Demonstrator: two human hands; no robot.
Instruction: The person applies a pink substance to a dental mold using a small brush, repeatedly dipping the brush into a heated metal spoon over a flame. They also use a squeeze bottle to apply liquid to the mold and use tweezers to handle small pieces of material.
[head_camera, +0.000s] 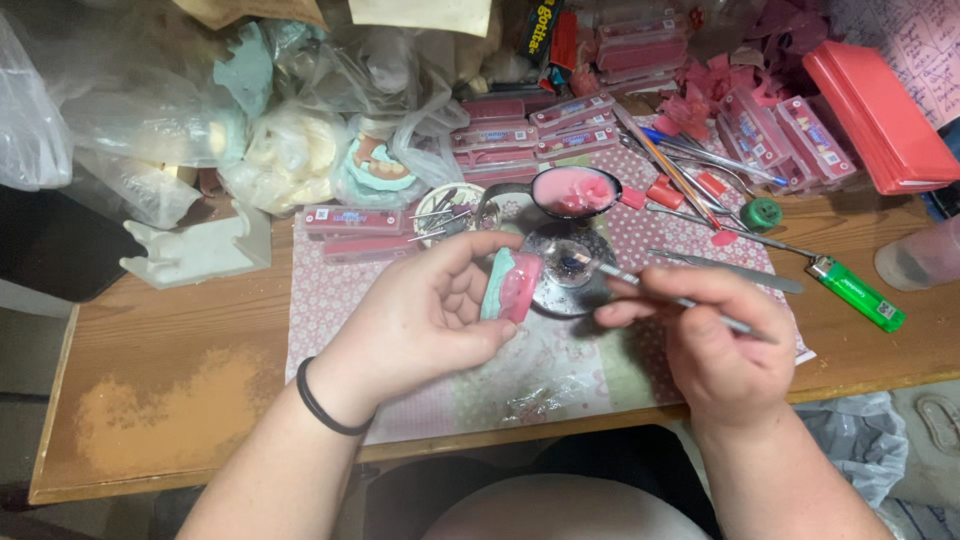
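Your left hand (430, 315) grips the pink-and-teal dental model (510, 284) upright for access; your right hand (720, 335) pinches the metal tool (650, 290), tip near it

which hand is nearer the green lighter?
Right. The right hand, holding a thin metal tool, sits just left of the green lighter on the table's right side. The left hand holds a pink-and-teal dental model farther left.
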